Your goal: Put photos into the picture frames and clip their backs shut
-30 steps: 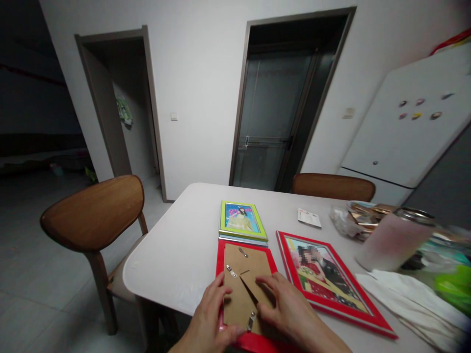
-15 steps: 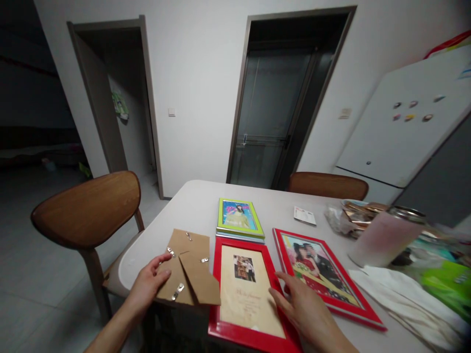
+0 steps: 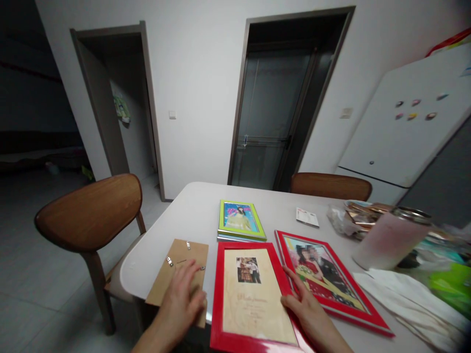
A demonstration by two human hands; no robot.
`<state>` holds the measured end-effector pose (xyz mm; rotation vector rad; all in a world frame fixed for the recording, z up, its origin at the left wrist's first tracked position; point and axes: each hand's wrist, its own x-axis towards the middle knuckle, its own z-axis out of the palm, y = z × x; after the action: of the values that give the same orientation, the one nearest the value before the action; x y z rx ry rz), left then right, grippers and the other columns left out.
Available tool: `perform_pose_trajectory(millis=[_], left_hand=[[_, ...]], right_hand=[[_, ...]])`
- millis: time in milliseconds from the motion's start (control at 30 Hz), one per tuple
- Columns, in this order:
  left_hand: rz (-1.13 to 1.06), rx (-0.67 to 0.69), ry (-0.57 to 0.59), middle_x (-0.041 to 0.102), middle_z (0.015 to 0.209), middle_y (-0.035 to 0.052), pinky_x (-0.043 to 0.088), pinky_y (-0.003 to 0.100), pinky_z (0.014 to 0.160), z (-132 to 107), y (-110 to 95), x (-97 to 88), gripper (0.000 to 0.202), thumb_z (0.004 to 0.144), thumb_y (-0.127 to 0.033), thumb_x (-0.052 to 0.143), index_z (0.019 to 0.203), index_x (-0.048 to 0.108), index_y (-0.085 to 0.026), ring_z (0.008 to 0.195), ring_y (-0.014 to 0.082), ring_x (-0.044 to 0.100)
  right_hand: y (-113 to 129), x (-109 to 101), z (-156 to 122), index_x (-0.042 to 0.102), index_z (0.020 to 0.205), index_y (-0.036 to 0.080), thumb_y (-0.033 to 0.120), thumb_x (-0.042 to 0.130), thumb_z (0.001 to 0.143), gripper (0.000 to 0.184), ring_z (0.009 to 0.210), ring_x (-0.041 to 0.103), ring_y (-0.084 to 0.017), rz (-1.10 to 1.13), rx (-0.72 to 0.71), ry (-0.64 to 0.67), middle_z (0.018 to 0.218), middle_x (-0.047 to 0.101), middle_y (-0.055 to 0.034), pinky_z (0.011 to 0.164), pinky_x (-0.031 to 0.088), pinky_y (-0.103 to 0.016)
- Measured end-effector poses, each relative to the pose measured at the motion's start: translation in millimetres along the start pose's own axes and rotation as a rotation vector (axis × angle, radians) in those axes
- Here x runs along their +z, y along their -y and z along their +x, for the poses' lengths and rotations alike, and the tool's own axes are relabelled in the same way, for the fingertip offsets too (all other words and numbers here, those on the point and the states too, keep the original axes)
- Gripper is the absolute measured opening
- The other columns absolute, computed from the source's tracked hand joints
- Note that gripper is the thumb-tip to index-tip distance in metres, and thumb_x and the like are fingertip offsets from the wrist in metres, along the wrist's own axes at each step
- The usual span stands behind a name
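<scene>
A red picture frame [image 3: 219, 294] lies face up at the table's near edge, holding a cream sheet with a small photo. My right hand [image 3: 311, 314] grips its right edge, thumb on top. To its left is a brown backing board [image 3: 162, 284] with metal clips, partly past the table edge. My left hand [image 3: 182, 301] lies over the board's lower right part, fingers slightly bent and apart, hiding the stand flap. A second red picture frame [image 3: 358, 294] with a couple's photo lies right of my right hand. Beyond sits a green picture frame [image 3: 260, 228], stacked on another.
On the right stand a pink tumbler [image 3: 390, 238], white cloth gloves [image 3: 401, 296], a green packet [image 3: 451, 287] and a plastic bag [image 3: 338, 220] of items. A small white card [image 3: 307, 216] lies near the back. Wooden chairs [image 3: 91, 211] flank the white table [image 3: 198, 211].
My left hand has left the backing board's left edge and moved right, onto its lower part. The stand flap is now covered. My right hand stays at the red frame's right edge.
</scene>
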<state>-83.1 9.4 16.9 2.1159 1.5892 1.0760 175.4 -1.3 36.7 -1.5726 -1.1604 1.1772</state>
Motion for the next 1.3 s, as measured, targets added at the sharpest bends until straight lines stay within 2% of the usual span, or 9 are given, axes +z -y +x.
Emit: perform_pose_trajectory(millis=[100, 200, 333, 467, 633, 767, 900, 1067, 1300], left_hand=[[-0.118, 0.236, 0.193, 0.04, 0.126, 0.0133, 0.033, 0.043, 0.094, -3.8, -48.7, 32.0, 0.055, 0.063, -0.023, 0.06, 0.115, 0.042, -0.015, 0.114, 0.0278, 0.037], [-0.166, 0.385, 0.225, 0.04, 0.124, 0.0183, 0.037, 0.046, 0.089, -0.7, -84.5, 51.0, 0.064, 0.058, -0.029, 0.064, 0.115, 0.04, -0.011, 0.111, 0.032, 0.039], [-0.188, 0.493, 0.157, 0.056, 0.097, 0.0136, 0.047, 0.036, 0.075, 6.8, -102.0, 36.8, 0.051, 0.062, -0.011, 0.048, 0.112, 0.042, -0.013, 0.088, 0.0255, 0.053], [-0.186, 0.234, -0.059, 0.056, 0.085, 0.0069, 0.046, 0.03, 0.066, 8.1, -80.9, -1.0, 0.046, 0.068, -0.008, 0.04, 0.113, 0.04, -0.018, 0.074, 0.0192, 0.055], [-0.32, -0.216, -0.147, 0.051, 0.071, -0.001, 0.045, 0.024, 0.053, -3.2, -17.6, -21.5, 0.04, 0.069, -0.02, 0.046, 0.108, 0.043, -0.016, 0.06, 0.0147, 0.053], [-0.306, -0.297, -0.125, 0.048, 0.064, -0.0035, 0.044, 0.025, 0.054, -19.1, 14.7, -19.5, 0.036, 0.071, -0.027, 0.048, 0.105, 0.045, -0.014, 0.056, 0.0138, 0.051], [-0.178, -0.238, -0.082, 0.052, 0.074, -0.0001, 0.045, 0.027, 0.059, -25.0, 10.3, -25.0, 0.036, 0.075, -0.03, 0.046, 0.108, 0.044, -0.016, 0.06, 0.0142, 0.053], [-0.114, -0.163, -0.072, 0.055, 0.09, 0.0053, 0.048, 0.03, 0.064, -15.9, -6.8, -32.1, 0.036, 0.075, -0.026, 0.046, 0.11, 0.041, -0.018, 0.072, 0.0174, 0.056], [-0.009, 0.085, 0.079, 0.045, 0.121, 0.0101, 0.033, 0.042, 0.095, -19.9, -4.0, -10.8, 0.057, 0.06, -0.01, 0.049, 0.116, 0.041, -0.018, 0.113, 0.0249, 0.039]], right_hand=[[12.8, 3.2, -11.2, -0.001, 0.133, 0.017, 0.033, 0.042, 0.066, 0.081, 0.069, 0.062, -0.02, 0.263, 0.073, 0.058, 0.094, 0.063, -0.0075, 0.061, 0.046, -0.03], [22.0, 5.9, -16.1, 0.0, 0.132, 0.023, 0.038, 0.05, 0.065, 0.086, 0.067, 0.061, -0.019, 0.361, 0.033, 0.096, 0.089, 0.064, -0.0045, 0.062, 0.046, -0.031], [18.3, 3.7, -7.7, 0.003, 0.133, 0.018, 0.043, 0.056, 0.063, 0.091, 0.054, 0.057, -0.017, 0.231, -0.025, 0.107, 0.057, 0.059, 0.0028, 0.056, 0.044, -0.029], [-0.2, -3.9, 7.7, 0.012, 0.132, 0.007, 0.04, 0.049, 0.065, 0.083, 0.058, 0.055, -0.017, -0.125, -0.127, 0.037, 0.06, 0.057, 0.0012, 0.057, 0.043, -0.027], [-21.5, -9.0, 20.7, 0.043, 0.118, 0.005, 0.038, 0.039, 0.067, 0.061, 0.058, 0.056, -0.022, -0.745, -0.234, -0.122, 0.059, 0.059, -0.0048, 0.058, 0.041, -0.031], [-27.6, -9.6, 24.0, 0.048, 0.114, 0.007, 0.035, 0.037, 0.071, 0.053, 0.073, 0.059, -0.025, -0.912, -0.26, -0.095, 0.077, 0.064, -0.0124, 0.066, 0.043, -0.033], [-20.7, -7.1, 20.8, 0.054, 0.107, 0.012, 0.038, 0.04, 0.072, 0.046, 0.086, 0.056, -0.027, -1.025, -0.317, -0.141, 0.099, 0.059, -0.0152, 0.073, 0.042, -0.037], [-5.2, 21.2, 17.1, 0.052, 0.108, 0.013, 0.039, 0.043, 0.071, 0.046, 0.079, 0.057, -0.021, -0.764, -0.42, -0.057, 0.095, 0.06, -0.0114, 0.072, 0.044, -0.033], [-6.1, 82.5, 33.4, 0.041, 0.114, 0.009, 0.037, 0.047, 0.069, 0.054, 0.041, 0.048, -0.011, -0.005, -0.065, 0.223, 0.055, 0.055, 0.0016, 0.04, 0.038, -0.022]])
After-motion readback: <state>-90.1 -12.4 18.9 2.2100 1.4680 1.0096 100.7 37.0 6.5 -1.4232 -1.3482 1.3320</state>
